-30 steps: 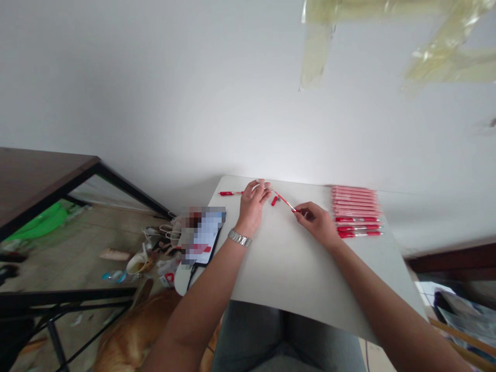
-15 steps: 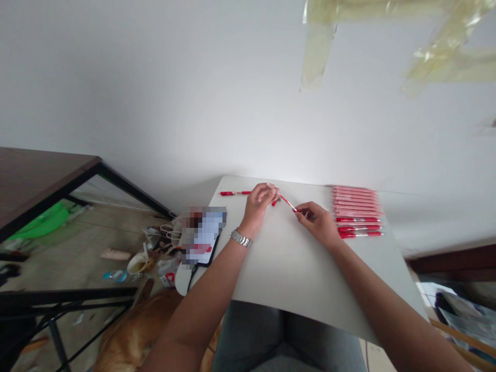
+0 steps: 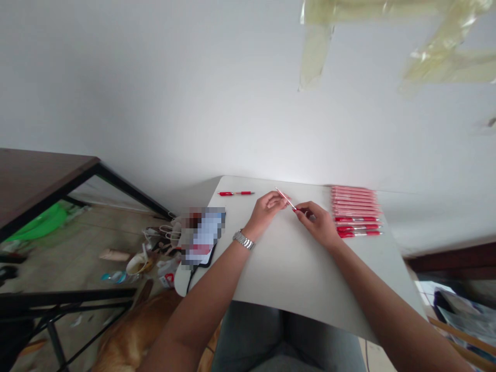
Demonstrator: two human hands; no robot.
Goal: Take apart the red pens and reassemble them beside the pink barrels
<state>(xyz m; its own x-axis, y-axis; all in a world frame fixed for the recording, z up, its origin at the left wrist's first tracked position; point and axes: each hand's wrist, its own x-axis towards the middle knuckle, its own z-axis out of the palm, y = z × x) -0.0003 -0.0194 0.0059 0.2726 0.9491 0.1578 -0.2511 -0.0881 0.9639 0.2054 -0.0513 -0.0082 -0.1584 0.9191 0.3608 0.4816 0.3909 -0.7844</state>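
Note:
A thin red pen part (image 3: pixel 285 198) slants up to the left between my two hands over the white table (image 3: pixel 294 268). My right hand (image 3: pixel 318 223) pinches its lower right end. My left hand (image 3: pixel 268 208), with a metal watch on the wrist, has its fingers closed round the pen's middle, and a small red piece shows at the fingertips. A whole red pen (image 3: pixel 236 193) lies alone at the table's far left. A row of several red pens (image 3: pixel 356 212) lies side by side at the far right.
A phone (image 3: pixel 203 236) on a cable rests at the table's left edge. Cups and clutter (image 3: pixel 139 258) lie on the floor to the left, beneath a dark desk (image 3: pixel 42 181). An orange furry animal (image 3: pixel 132 330) lies by my legs. A wall stands right behind the table.
My left hand has moved right along the table and closed on the pen part, covering the small red piece that lay beside it. My right hand has stayed in place.

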